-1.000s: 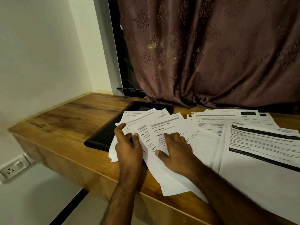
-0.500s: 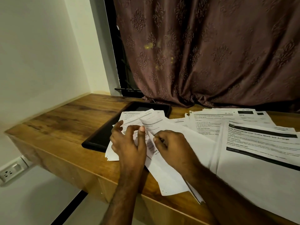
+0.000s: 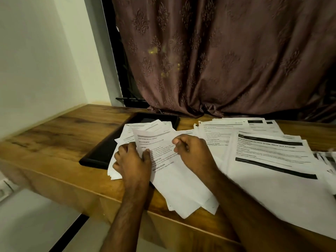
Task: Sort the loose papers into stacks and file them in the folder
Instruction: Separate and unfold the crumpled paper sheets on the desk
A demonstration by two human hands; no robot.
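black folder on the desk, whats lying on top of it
Loose white papers cover the near right part of the black folder; its far and left parts show bare. What lies under those sheets is hidden.

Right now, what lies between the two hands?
In the head view, one printed sheet spans the stretch between the left hand and right hand; both grip it.

Your left hand (image 3: 131, 160) and right hand (image 3: 192, 151) pinch the top sheet (image 3: 160, 153) of a loose pile overlapping the black folder (image 3: 103, 151) on the wooden desk (image 3: 60, 135).
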